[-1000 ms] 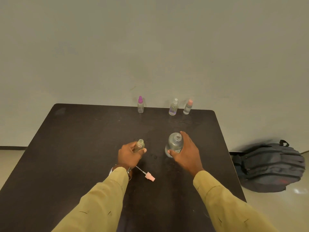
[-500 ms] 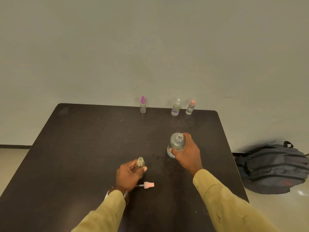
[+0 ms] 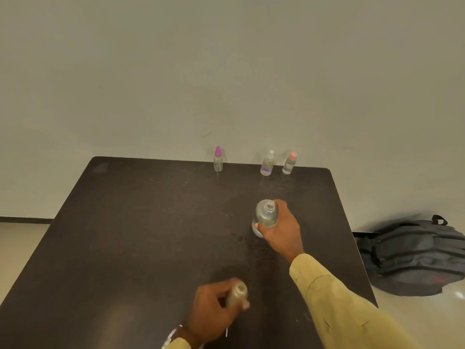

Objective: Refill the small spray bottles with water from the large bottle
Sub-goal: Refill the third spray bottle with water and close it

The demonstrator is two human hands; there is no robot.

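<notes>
Left hand (image 3: 211, 311) fingers wrap the uncapped small bottle (image 3: 236, 294); right hand (image 3: 281, 230) fingers clasp the large bottle (image 3: 265, 216).

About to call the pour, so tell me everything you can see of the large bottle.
The large bottle is clear, apparently plastic, with rounded shoulders and a short neck. Its mouth is open, no cap on it. It stands roughly upright on the dark table, right of centre. The right hand wraps its right side, thumb across the lower front. Its water level cannot be read.
</notes>
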